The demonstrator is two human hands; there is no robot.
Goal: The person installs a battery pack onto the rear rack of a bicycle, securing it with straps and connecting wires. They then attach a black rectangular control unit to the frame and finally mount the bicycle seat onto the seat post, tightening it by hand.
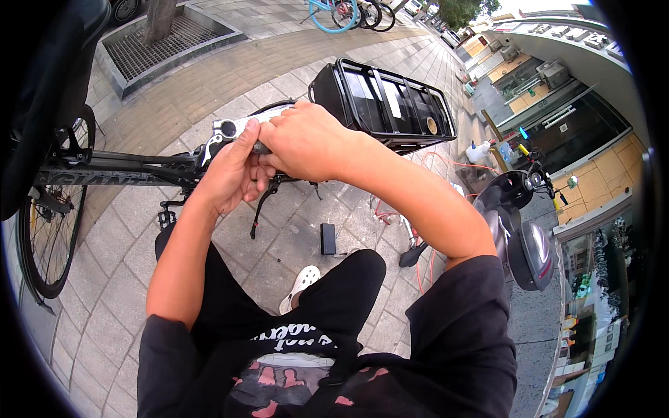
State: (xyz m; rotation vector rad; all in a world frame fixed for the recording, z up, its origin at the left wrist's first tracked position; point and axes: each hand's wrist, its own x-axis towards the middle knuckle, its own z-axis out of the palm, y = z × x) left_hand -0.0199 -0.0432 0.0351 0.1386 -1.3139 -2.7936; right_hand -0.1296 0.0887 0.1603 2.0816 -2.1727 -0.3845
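Both hands meet at a silver metal part with a round black cap, at the end of a dark bicycle frame. My left hand presses its thumb against this part, its other fingers curled beneath. Just beside it my right hand is closed, knuckles up, over the same part. A small greyish piece shows between the two hands; its kind is unclear. What the right fingers grip is hidden behind the hand. Below the hands hang a black kickstand and, further left, a pedal.
Beyond my right hand stands a black rack-like crate. A black box lies on the paving near my shoe. An orange hose runs along the ground. A parked scooter stands at right, a bicycle wheel at left.
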